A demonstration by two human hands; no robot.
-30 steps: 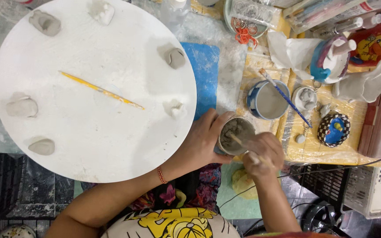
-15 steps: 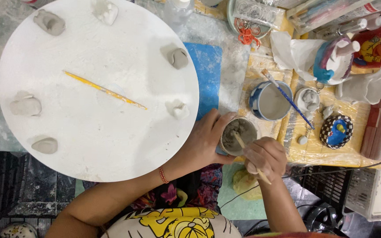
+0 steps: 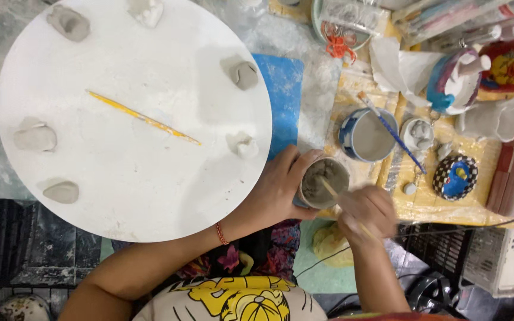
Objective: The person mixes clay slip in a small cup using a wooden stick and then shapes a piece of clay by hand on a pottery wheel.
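Note:
My left hand (image 3: 278,187) grips a small cup of grey clay slip (image 3: 323,182) at the right edge of a large white round board (image 3: 132,113). My right hand (image 3: 367,214), blurred by motion, holds a thin wooden stick (image 3: 330,191) whose tip is down in the slip. On the board lie a yellow paintbrush (image 3: 141,117) and several small grey clay lumps, among them one (image 3: 244,74) at the right, one (image 3: 242,144) near my left hand and one (image 3: 35,137) at the left.
A blue mat (image 3: 284,95) shows under the board. To the right stand a blue-rimmed cup of grey water (image 3: 367,135) with a blue brush, a small jar (image 3: 418,132), a checkered painted piece (image 3: 454,177) and white clay figures (image 3: 495,119). A white basket (image 3: 504,261) sits lower right.
My right hand has shifted slightly right and keeps moving the stick in the cup. My left hand stays on the cup.

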